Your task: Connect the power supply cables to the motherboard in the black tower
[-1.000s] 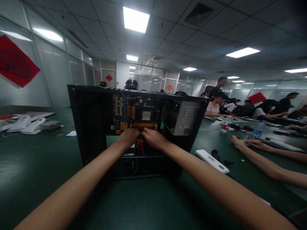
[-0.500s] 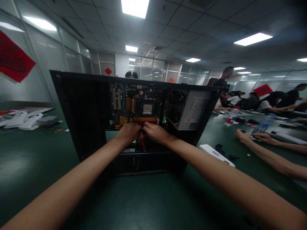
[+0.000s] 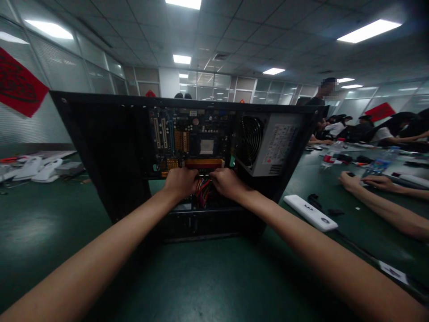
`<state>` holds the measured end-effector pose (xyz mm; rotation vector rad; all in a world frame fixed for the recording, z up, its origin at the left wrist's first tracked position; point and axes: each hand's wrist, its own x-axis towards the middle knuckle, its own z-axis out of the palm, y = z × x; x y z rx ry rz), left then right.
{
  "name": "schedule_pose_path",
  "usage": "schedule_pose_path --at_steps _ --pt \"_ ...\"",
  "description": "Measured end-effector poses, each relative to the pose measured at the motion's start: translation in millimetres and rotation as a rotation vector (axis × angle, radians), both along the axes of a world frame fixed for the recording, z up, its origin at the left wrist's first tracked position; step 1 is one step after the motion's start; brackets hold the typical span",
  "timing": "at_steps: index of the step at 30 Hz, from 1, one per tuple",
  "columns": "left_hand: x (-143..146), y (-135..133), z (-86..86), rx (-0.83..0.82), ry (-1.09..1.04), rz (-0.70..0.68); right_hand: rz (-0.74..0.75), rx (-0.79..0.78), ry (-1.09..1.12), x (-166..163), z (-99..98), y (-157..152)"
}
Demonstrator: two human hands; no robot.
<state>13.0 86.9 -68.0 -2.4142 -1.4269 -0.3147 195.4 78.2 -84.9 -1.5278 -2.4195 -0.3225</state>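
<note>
An open black computer case stands on the green table, its inside facing me. A motherboard fills the middle and a grey power supply with a fan sits at the right. My left hand and my right hand reach in side by side, fingers curled at the lower edge of the motherboard by the orange memory slots. A bundle of red and yellow cables shows between the two hands. What the fingers grip is hidden.
A white flat device marked 3 lies right of the case with small black parts. Another person's forearms and hands rest on the table at the right. Several people sit further back. White devices lie far left.
My view has moved closer to the case, which looks larger. My hands have parted a little, and the coloured cables between them show more.
</note>
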Motion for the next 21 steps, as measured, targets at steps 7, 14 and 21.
schedule_pose_path --at_steps 7,14,21 --pt "0.6 -0.8 -1.2 -0.038 -0.001 0.007 -0.038 -0.018 -0.012 -2.0 1.0 1.4" --pt "0.0 -1.8 -3.3 -0.056 -0.037 0.034 -0.07 -0.034 -0.059 -4.8 1.0 2.3" --pt "-0.7 1.1 -4.1 -0.063 -0.119 0.093 -0.069 -0.047 -0.05 -6.1 2.2 4.2"
